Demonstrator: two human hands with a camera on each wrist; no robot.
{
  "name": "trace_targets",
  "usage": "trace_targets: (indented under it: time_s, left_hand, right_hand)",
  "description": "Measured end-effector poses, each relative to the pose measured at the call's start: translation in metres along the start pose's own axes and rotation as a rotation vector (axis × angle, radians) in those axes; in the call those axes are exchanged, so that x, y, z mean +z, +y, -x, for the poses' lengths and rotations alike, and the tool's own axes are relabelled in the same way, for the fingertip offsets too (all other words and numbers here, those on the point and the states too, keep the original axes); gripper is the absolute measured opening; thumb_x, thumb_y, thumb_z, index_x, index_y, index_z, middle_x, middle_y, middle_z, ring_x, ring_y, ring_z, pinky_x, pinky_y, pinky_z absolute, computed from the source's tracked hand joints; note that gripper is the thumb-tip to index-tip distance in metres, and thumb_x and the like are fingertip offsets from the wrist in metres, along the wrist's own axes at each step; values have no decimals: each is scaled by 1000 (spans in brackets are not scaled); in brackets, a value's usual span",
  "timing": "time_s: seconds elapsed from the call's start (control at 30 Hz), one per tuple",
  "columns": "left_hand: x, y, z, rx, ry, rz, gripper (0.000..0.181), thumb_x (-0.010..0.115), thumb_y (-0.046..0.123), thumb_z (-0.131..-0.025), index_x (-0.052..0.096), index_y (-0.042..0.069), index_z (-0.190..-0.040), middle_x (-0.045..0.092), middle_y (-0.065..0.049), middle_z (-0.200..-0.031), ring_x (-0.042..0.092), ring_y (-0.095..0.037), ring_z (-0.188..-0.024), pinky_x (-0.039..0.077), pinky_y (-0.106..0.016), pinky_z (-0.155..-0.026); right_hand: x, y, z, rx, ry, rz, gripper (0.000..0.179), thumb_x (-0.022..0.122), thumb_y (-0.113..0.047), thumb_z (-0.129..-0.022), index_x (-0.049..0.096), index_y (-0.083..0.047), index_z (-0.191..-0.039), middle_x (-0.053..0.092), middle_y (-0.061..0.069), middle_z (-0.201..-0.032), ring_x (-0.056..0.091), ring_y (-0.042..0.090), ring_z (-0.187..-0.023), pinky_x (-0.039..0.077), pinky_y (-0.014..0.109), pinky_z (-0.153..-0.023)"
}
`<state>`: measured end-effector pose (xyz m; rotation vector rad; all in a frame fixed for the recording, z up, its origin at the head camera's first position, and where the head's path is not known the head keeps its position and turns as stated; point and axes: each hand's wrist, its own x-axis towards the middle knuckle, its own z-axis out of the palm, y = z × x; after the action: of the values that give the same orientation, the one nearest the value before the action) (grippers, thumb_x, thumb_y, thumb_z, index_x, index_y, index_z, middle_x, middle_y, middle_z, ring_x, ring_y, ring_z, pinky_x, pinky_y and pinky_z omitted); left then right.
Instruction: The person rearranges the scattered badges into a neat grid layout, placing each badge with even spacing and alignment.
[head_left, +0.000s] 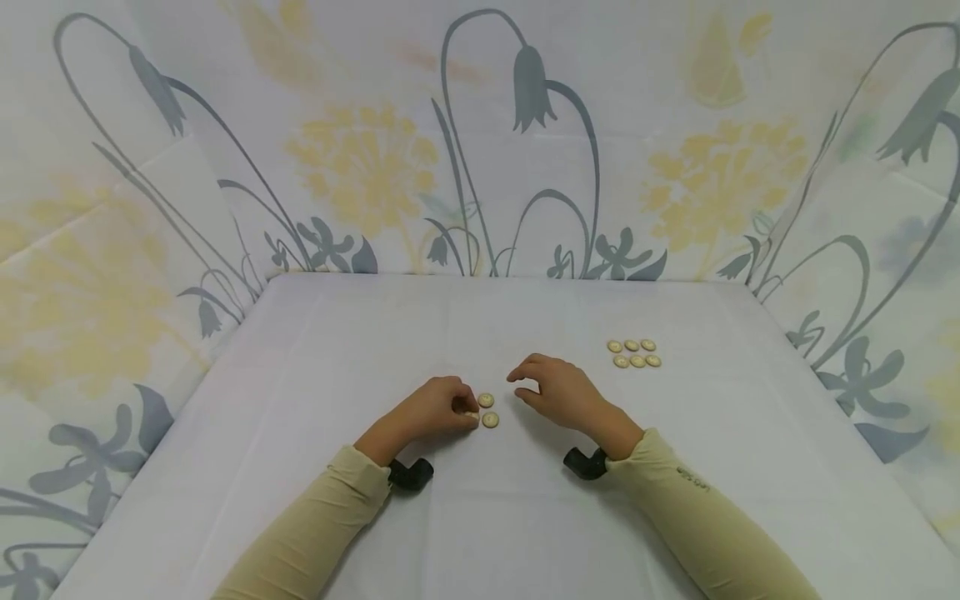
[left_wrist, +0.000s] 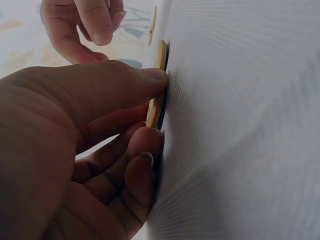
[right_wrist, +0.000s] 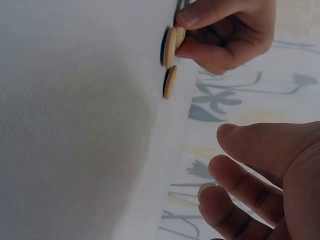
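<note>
My left hand [head_left: 433, 408] pinches a small round pale-yellow disc [head_left: 472, 415] between thumb and fingers, low against the white cloth. Just right of it lie two matching discs, an upper one [head_left: 486, 400] and a lower one [head_left: 491, 419]. In the left wrist view a disc [left_wrist: 154, 112] shows edge-on, partly covered by the thumb. The right wrist view shows the left fingers at a disc [right_wrist: 180, 36] behind a nearer disc [right_wrist: 170, 49]. My right hand [head_left: 562, 392] hovers right of this group, fingers loosely bent and apart, holding nothing.
Farther right on the white-covered table [head_left: 450, 533] lie several like discs [head_left: 637, 361] in two short rows. Flower-printed cloth [head_left: 480, 167] rises at the back and both sides. A black curved piece sits at each wrist, below the beige sleeves [head_left: 322, 533].
</note>
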<state>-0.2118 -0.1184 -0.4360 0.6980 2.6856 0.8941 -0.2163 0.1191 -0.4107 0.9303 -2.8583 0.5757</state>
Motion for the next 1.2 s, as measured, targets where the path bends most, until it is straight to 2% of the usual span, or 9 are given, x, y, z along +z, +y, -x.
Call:
trace_targets:
  time_s: [0.23, 0.73, 0.97, 1.2]
  left_hand:
    - [-1, 1, 1, 18, 9, -13, 8, 75, 19, -83, 72, 14, -88, 60, 4, -82, 53, -8, -75, 46, -24, -70]
    - [-1, 0, 3, 43, 0, -45, 8, 74, 18, -83, 70, 14, -88, 59, 4, -82, 52, -8, -76, 45, -23, -71]
    - [-2, 1, 4, 50, 0, -50, 9, 74, 18, -83, 70, 13, -89, 59, 4, -82, 51, -8, -75, 44, -23, -70]
    - [-3, 2, 4, 49, 0, -42, 8, 75, 17, -82, 70, 14, -88, 57, 4, -81, 50, -9, -75, 44, -23, -69]
  right_hand:
    - [5, -10, -3, -13, -51, 18, 21, 69, -22, -89, 72, -18, -110, 67, -1, -113, 65, 22, -106, 54, 42, -85]
    - [12, -27, -7, -23, -200, -16, 23, 70, -29, -89, 73, -20, -110, 68, -3, -109, 65, 19, -99, 53, 39, -80]
    - [16, -33, -9, -50, -205, -6, 24, 67, -31, -90, 73, -19, -110, 68, -3, -109, 66, 19, -99, 53, 39, -80]
    - [19, -34, -11, -71, -206, 32, 19, 68, -27, -89, 74, -21, -106, 68, -5, -102, 65, 15, -90, 52, 34, -70]
